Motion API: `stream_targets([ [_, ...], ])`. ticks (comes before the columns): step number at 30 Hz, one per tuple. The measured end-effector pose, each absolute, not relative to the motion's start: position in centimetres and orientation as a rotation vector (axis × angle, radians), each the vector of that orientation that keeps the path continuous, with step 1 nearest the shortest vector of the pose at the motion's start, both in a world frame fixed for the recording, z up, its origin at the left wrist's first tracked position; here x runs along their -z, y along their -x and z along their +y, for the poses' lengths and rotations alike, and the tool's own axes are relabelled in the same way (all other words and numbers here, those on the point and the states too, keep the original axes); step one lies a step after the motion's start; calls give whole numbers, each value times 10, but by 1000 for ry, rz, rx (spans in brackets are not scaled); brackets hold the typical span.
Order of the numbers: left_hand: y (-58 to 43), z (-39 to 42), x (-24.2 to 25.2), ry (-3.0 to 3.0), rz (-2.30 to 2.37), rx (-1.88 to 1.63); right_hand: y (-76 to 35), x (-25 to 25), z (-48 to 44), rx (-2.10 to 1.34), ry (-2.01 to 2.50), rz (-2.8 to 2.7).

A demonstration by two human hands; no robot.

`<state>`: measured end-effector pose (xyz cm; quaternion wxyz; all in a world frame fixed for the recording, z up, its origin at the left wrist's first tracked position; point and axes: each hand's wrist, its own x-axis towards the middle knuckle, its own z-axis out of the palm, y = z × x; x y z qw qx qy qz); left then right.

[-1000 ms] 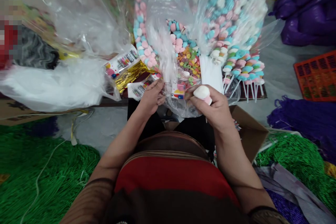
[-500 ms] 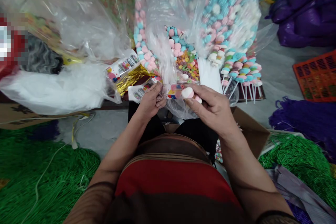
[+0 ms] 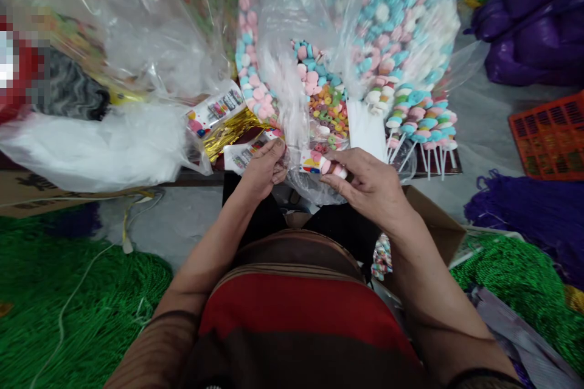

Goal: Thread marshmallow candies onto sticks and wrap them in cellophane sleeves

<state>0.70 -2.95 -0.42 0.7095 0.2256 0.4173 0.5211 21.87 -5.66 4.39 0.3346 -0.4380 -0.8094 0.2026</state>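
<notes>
My left hand [image 3: 266, 165] is closed in a pinch, its fingertips on the edge of a small clear plastic bag with a colourful balloon-like print [image 3: 310, 161]. Between the thumb and fingers of my right hand [image 3: 369, 185] are pink and white marshmallows [image 3: 336, 170], lined up in a short row against the bag's printed part. Whether a stick runs through them or they sit inside the bag, I cannot tell. Behind my hands are loose ring-shaped candies [image 3: 329, 108] and pink and blue marshmallows [image 3: 311, 80]. Finished marshmallow skewers [image 3: 422, 115] lie to the right, white sticks towards me.
Printed bags [image 3: 215, 110] and gold twist ties [image 3: 232, 132] lie left of my hands. Large clear sacks of candy [image 3: 387, 18] stand behind. A cardboard box [image 3: 433, 219] is by my right forearm, an orange crate [image 3: 547, 134] beyond. Green strands [image 3: 91, 298] cover the floor.
My right hand has turned the marshmallows from pointing towards the camera to lying more sideways, close against the printed bag. My left hand keeps its pinch, almost in place.
</notes>
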Motion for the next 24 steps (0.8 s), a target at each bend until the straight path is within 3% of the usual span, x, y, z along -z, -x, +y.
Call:
stream_targets([
  [13, -1, -28, 0, -744, 973, -1114, -232, -34, -56, -510, 1120, -2223],
  [24, 2, -30, 0, -762, 974, -1054, -228, -13, -58, -687, 1261, -2128],
])
